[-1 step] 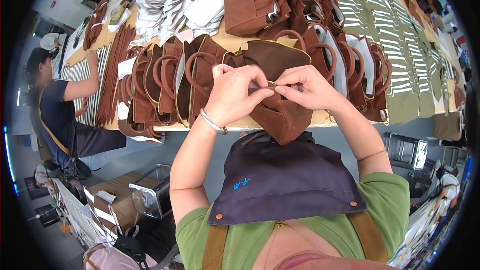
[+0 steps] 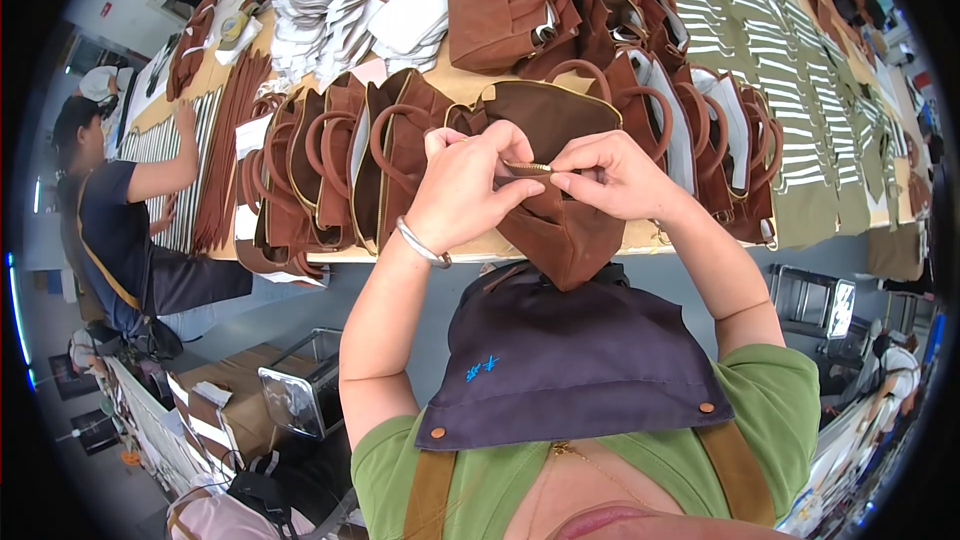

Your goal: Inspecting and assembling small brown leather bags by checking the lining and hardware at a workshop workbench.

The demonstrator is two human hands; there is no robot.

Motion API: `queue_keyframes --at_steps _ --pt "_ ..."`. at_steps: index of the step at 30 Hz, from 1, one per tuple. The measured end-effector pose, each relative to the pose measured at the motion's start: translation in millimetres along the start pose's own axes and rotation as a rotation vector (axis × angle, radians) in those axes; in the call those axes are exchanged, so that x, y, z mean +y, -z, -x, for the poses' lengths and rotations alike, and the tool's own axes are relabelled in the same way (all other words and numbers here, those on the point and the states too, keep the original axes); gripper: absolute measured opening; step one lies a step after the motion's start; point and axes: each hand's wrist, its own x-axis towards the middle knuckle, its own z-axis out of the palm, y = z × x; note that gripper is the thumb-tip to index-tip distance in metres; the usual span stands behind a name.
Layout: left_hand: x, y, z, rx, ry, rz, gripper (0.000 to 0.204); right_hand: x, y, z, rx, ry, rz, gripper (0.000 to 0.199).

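A reddish-brown bag [image 2: 560, 235] with a darker brown lining [image 2: 550, 110] stands open at the table edge in front of me. Both hands meet over its near rim, at a zipper [image 2: 528, 169] with metal teeth. My left hand [image 2: 470, 185], with a silver bangle on the wrist, pinches the zipper's left end between thumb and fingers. Close beside it, my right hand [image 2: 615, 178] pinches the right end of the same stretch. A short run of teeth shows between the fingertips. Whether a slider sits under my fingers is hidden.
Open brown bags [image 2: 400, 135] crowd the table on the left, with others [image 2: 700, 130] on the right. Further back are stacked white pieces [image 2: 320, 25] and a brown bag [image 2: 495, 15]. Green-and-white strips [image 2: 800, 130] cover the far right. A person [image 2: 115, 210] works at left.
The fingertips of my left hand have shifted slightly, and more zipper teeth show between my hands. My right hand stays almost where it was.
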Motion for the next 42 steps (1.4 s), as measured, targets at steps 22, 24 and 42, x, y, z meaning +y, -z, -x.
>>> queue_keyframes --at_steps 22,24,42 --pt "1.5 -12.0 9.2 0.137 -0.139 -0.165 0.008 -15.5 -4.5 12.3 0.006 -0.091 0.176 0.020" --pt "5.2 -11.1 9.6 0.085 -0.063 -0.073 0.008 -11.3 -5.7 12.3 0.018 -0.051 0.228 0.020" --pt "6.5 -28.5 20.1 0.159 -0.118 -0.145 0.007 -36.0 -2.1 9.8 -0.065 -0.336 0.156 0.022"
